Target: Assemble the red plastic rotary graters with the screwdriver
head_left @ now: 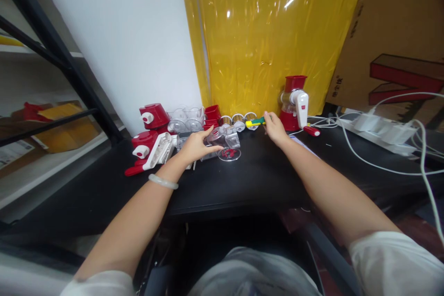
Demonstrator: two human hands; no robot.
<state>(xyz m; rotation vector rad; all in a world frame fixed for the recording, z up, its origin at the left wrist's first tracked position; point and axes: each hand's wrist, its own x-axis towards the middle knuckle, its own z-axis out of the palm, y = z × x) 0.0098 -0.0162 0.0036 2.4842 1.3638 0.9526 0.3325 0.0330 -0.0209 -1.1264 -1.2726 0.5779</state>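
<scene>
My left hand has its thumb and fingers around a clear plastic housing that lies on the black table. Just in front of that housing is a clear round dish-like part with small red pieces in it. My right hand grips a slim yellow-and-green tool, its yellow end pointing left; its exact kind is not clear. Behind the tool stand several metal grater drums with white rims. Close to my left hand lies a white crank handle with a red grip.
Red grater parts and clear plastic housings stand at the back left. An assembled red-and-white rotary grater is at the right. Beyond it are a power strip with white cables and a cardboard box. A shelf rack borders the left.
</scene>
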